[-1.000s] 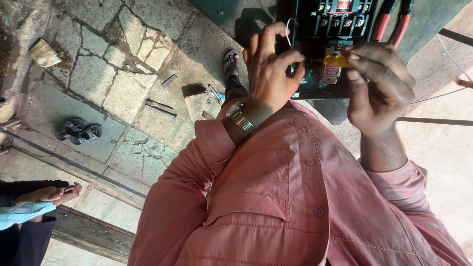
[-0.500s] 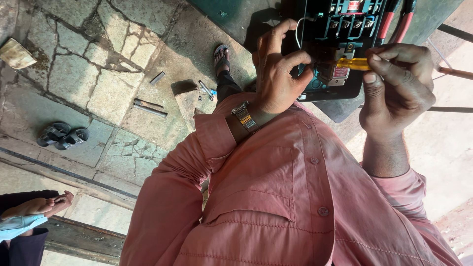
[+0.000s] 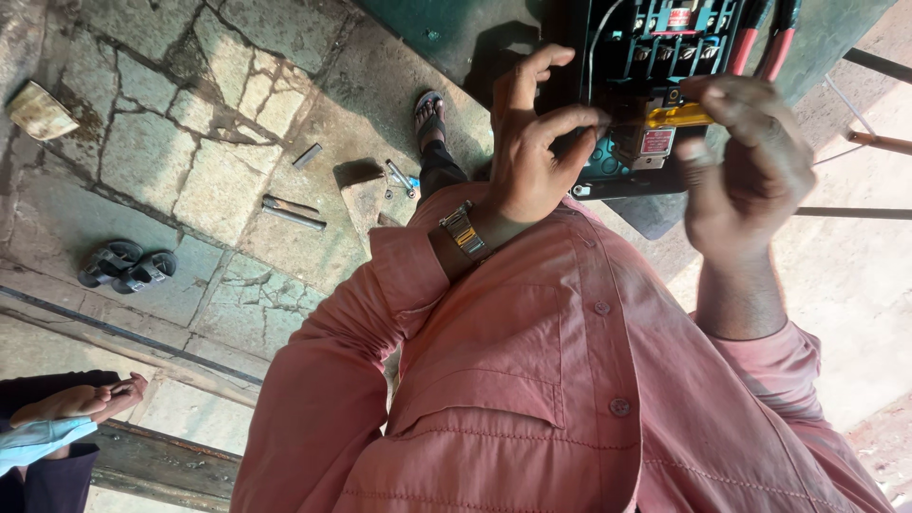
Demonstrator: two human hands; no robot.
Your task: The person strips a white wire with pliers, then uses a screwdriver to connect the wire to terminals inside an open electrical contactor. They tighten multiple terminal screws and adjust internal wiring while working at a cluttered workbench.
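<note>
Cracked grey stone-slab floor (image 3: 142,161), patched with cement. Lay on it: pair of dark sandals (image 3: 126,266), two short metal rods (image 3: 293,213) side by side, small flat metal piece (image 3: 307,155), brownish stone chunk (image 3: 364,195), pale broken stone block (image 3: 40,111) near the edge.

A pair of dark sandals (image 3: 126,266) is lying on the cracked stone paving (image 3: 161,161); two metal rods (image 3: 293,213) are resting right of the sandals
</note>
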